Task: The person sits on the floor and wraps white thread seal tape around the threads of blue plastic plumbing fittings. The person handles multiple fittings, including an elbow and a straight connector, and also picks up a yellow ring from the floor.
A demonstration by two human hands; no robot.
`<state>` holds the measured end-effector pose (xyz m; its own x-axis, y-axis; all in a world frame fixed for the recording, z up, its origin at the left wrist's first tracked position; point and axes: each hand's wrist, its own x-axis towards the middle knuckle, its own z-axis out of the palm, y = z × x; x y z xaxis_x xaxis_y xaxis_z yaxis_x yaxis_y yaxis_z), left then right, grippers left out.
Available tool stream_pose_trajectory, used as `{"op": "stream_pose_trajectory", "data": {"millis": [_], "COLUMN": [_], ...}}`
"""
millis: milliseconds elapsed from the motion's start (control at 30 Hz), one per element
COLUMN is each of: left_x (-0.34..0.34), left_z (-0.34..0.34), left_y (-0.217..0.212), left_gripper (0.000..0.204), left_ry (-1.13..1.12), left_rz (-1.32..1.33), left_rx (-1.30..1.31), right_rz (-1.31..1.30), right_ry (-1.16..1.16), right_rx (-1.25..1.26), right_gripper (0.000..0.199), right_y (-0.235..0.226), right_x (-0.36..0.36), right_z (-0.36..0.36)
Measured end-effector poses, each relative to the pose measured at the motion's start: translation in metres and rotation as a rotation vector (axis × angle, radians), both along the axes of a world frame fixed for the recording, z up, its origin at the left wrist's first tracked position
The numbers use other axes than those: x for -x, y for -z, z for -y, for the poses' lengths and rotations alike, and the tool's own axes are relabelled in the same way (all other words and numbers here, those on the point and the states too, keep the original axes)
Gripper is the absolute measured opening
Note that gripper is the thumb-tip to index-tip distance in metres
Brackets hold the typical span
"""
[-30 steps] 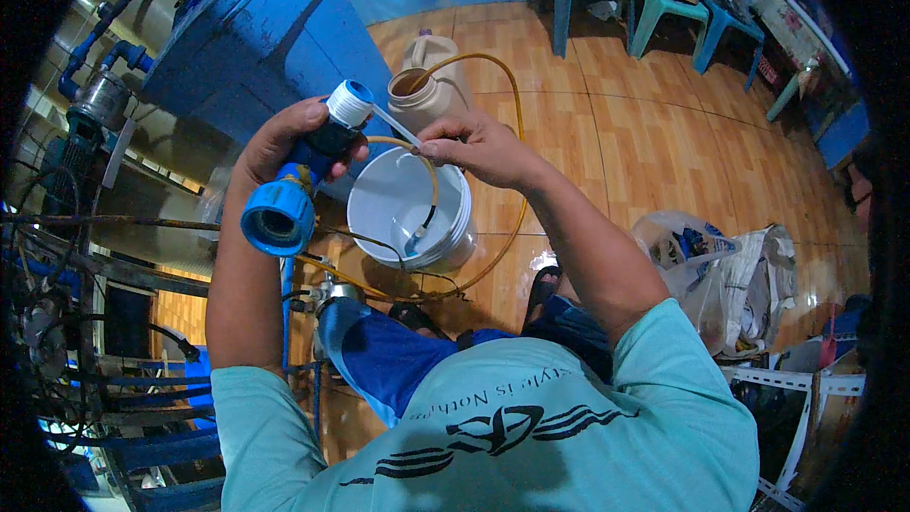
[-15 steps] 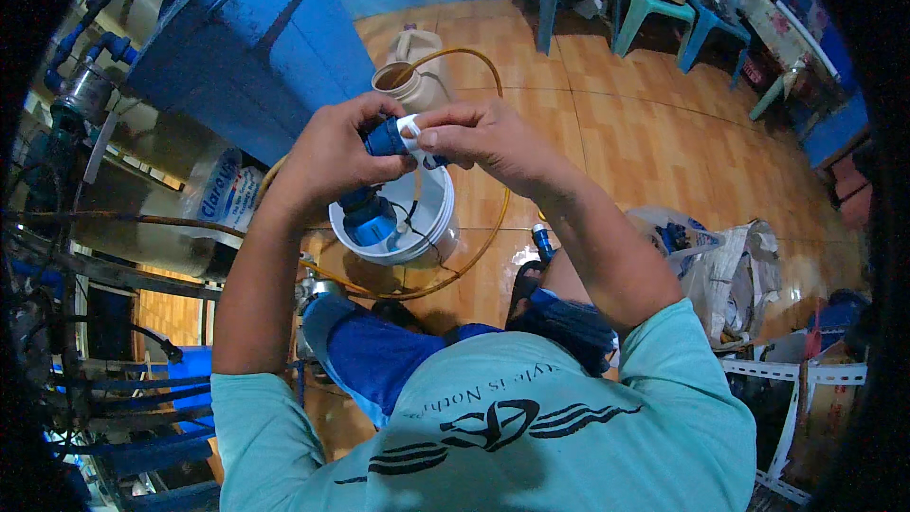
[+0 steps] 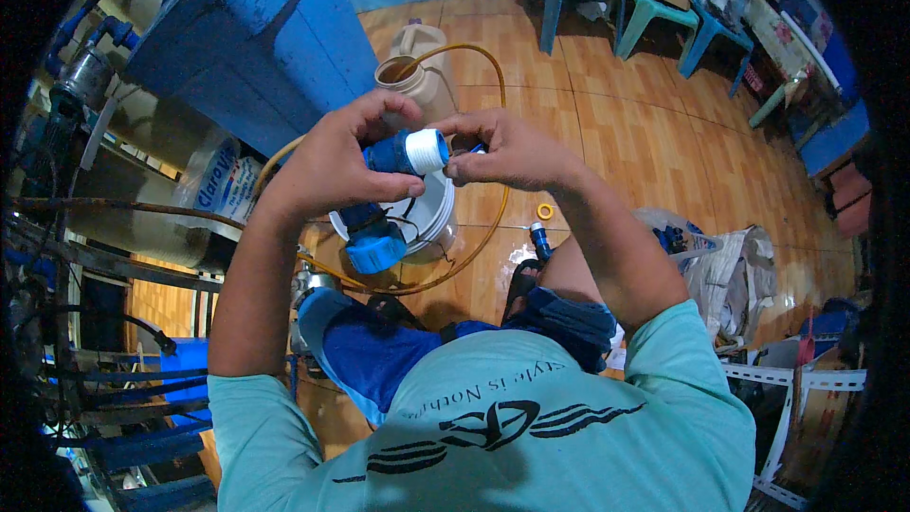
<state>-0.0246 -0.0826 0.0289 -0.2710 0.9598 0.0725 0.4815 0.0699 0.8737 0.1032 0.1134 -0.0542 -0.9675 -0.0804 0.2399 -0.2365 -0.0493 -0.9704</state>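
My left hand (image 3: 327, 156) is closed around a blue plastic pipe fitting (image 3: 387, 154) whose threaded end is wrapped in white thread seal tape (image 3: 426, 151). Below that hand hangs a blue part with a ribbed cap (image 3: 376, 246); whether it joins the fitting is hidden. At the taped end, my right hand (image 3: 517, 152) has its thumb and fingers curled in a pinch, with a small dark-blue thing partly showing among them. Beneath both hands stands a white bucket (image 3: 438, 218).
A beige jug (image 3: 431, 85) with a yellow hose (image 3: 503, 85) stands beyond the bucket. A blue tank (image 3: 256, 47) rises at left. On the tiled floor lie a yellow ring (image 3: 545, 211) and a small blue fitting (image 3: 540, 243). Plastic bags (image 3: 730, 270) lie at right.
The taped end now shows bare between my hands, pointing right. My right fingers have come off the white wrap and moved slightly right. The ribbed cap below has shifted down.
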Motion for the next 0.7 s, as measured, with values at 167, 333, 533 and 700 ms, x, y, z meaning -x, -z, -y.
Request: {"op": "stream_pose_trajectory", "data": {"millis": [167,333,533,700], "left_x": [0.005,0.006,0.010,0.014], "left_z": [-0.005,-0.006,-0.014,-0.011], "left_y": [0.002,0.013,0.025,0.026], "left_gripper": [0.052,0.046,0.046,0.052], "left_ry": [0.086,-0.001,-0.018,-0.058], "left_rz": [0.106,0.123,0.018,0.061], "left_rx": [0.063,0.108,0.097,0.138], "right_rz": [-0.037,0.019,0.124,0.030], "right_ry": [0.156,0.243,0.235,0.220], "right_rx": [0.071,0.076,0.200,0.179], "right_gripper": [0.026,0.021,0.023,0.028], "right_y": [0.021,0.025,0.036,0.030], "right_x": [0.002,-0.001,-0.007,-0.020], "right_z": [0.011,0.020,0.022,0.032]}}
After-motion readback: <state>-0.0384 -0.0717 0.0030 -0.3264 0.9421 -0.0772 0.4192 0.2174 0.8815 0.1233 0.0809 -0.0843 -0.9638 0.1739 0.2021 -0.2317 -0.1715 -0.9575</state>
